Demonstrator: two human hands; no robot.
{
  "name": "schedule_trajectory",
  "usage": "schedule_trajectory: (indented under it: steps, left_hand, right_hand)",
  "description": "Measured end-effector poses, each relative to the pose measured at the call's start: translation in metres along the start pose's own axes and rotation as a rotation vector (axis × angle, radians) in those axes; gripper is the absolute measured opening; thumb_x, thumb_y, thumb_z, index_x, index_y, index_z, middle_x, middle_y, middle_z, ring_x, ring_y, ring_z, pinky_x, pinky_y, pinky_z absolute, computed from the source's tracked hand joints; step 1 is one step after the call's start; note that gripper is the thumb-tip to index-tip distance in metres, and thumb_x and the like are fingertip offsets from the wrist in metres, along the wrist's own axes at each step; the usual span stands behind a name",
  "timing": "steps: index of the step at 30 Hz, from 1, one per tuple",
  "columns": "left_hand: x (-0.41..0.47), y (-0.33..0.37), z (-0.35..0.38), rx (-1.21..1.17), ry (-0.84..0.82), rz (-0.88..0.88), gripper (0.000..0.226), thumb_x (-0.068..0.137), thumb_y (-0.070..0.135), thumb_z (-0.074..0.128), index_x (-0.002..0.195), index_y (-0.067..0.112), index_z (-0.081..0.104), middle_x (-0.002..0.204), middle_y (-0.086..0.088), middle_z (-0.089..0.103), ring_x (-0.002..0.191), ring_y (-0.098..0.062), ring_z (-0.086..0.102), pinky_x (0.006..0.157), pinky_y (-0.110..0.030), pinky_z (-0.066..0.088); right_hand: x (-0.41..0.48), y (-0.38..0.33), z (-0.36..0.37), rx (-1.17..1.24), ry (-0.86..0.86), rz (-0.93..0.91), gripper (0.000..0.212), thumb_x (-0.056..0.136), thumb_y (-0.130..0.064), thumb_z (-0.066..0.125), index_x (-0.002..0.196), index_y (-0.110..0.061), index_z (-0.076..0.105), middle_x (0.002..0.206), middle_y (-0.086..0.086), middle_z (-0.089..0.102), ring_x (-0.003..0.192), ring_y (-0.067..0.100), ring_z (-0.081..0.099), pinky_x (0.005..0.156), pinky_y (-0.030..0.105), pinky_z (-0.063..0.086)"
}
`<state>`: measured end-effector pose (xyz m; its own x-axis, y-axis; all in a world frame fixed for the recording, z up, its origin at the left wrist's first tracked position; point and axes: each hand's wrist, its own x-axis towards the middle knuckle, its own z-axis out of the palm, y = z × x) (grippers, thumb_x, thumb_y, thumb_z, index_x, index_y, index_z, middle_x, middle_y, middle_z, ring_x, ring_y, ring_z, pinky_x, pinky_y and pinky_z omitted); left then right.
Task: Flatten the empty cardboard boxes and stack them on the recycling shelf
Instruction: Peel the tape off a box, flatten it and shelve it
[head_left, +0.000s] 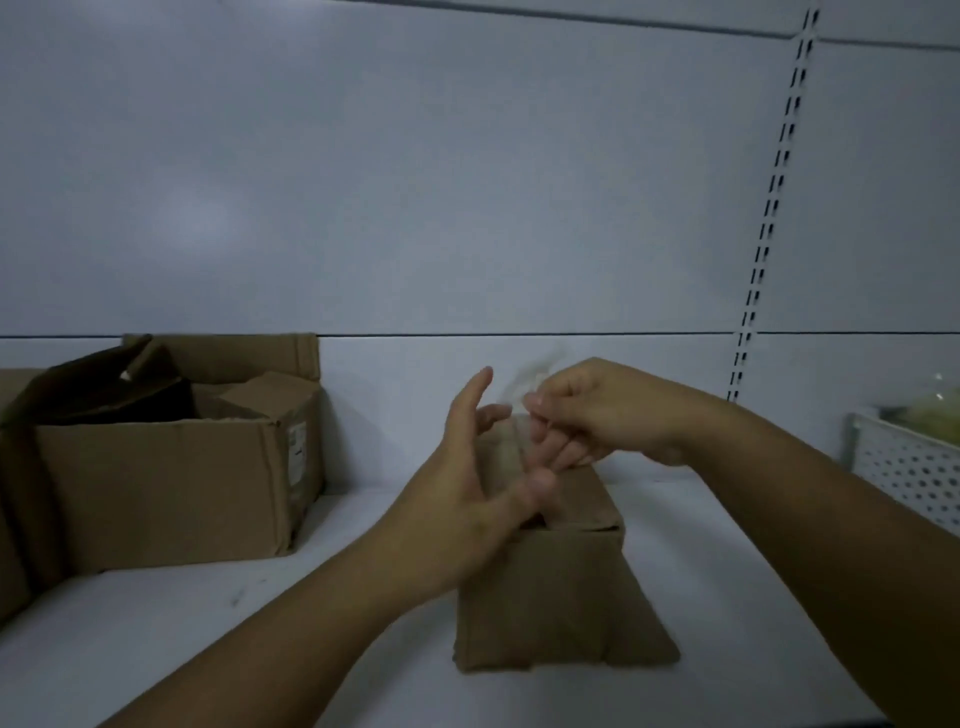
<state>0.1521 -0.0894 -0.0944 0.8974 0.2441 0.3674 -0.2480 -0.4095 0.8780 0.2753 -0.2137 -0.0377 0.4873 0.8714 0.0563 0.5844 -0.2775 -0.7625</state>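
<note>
A small brown cardboard box (556, 592) stands on the white shelf (208, 649) in front of me, its top flaps closed. My left hand (472, 467) hovers over the box's top with fingers spread, thumb near the flap seam. My right hand (597, 410) is pinched on a strip of clear tape (519, 395) that rises from the box top, blurred and hard to trace.
A larger open cardboard box (171, 478) with raised flaps sits at the left, more cardboard beside it at the edge. A white perforated basket (904, 462) stands at the right. A slotted upright (774, 208) runs down the white back panel.
</note>
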Motion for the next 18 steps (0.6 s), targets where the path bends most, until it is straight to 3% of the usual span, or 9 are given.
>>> schedule_trajectory:
  steps: [2,6,8,10,14,18]
  left_hand:
    - [-0.015,-0.005,0.008,0.253,0.04,0.049,0.101,0.057,0.062,0.073,0.137,0.045,0.015,0.126,0.023,0.038,0.118,0.003,0.04,0.09,-0.011,0.034]
    - [-0.009,-0.015,0.005,0.452,0.065,0.182,0.048,0.067,0.066,0.058,0.111,0.047,0.056,0.117,0.034,0.048,0.106,0.012,0.046,0.087,-0.012,0.039]
    - [-0.004,-0.016,0.004,0.481,0.0,0.269,0.038,0.071,0.063,0.051,0.104,0.048,0.063,0.103,0.046,0.043,0.101,0.022,0.04,0.086,-0.002,0.03]
    - [0.001,-0.018,0.005,0.446,-0.104,0.303,0.019,0.079,0.051,0.057,0.097,0.05,0.065,0.097,0.05,0.043,0.104,0.028,0.036,0.085,0.004,0.025]
    - [0.022,-0.016,0.019,0.335,-0.209,0.357,0.021,0.082,0.03,0.064,0.086,0.05,0.066,0.105,0.037,0.055,0.112,0.017,0.044,0.092,-0.003,0.03]
    - [0.046,-0.014,0.056,0.235,-0.286,0.41,0.021,0.08,0.027,0.066,0.085,0.047,0.07,0.103,0.034,0.06,0.109,0.021,0.043,0.086,0.002,0.029]
  right_hand:
    - [0.008,0.006,-0.011,0.166,0.014,0.088,0.033,0.097,-0.035,0.044,0.079,-0.012,0.06,0.075,0.008,0.075,0.069,0.019,0.072,0.055,0.024,0.055]
    - [0.03,0.033,-0.039,0.419,0.5,0.177,0.028,0.097,-0.031,0.04,0.08,-0.012,0.052,0.062,0.006,0.072,0.049,0.013,0.064,0.042,0.017,0.046]
    - [0.03,0.052,-0.062,0.383,0.703,0.229,0.024,0.095,-0.027,0.039,0.082,-0.012,0.052,0.063,0.006,0.073,0.043,0.01,0.05,0.036,0.015,0.033]
    - [0.02,0.068,-0.085,0.465,0.804,0.253,0.024,0.096,-0.026,0.038,0.086,-0.01,0.053,0.069,0.01,0.073,0.043,0.01,0.049,0.034,0.016,0.033]
    - [-0.011,0.079,-0.118,0.711,0.862,0.127,0.027,0.1,-0.025,0.039,0.087,-0.006,0.053,0.063,0.012,0.073,0.055,0.017,0.07,0.044,0.019,0.051]
    - [-0.05,0.083,-0.151,0.61,0.925,0.11,0.028,0.098,-0.025,0.042,0.086,-0.004,0.056,0.064,0.016,0.072,0.061,0.024,0.072,0.051,0.025,0.057]
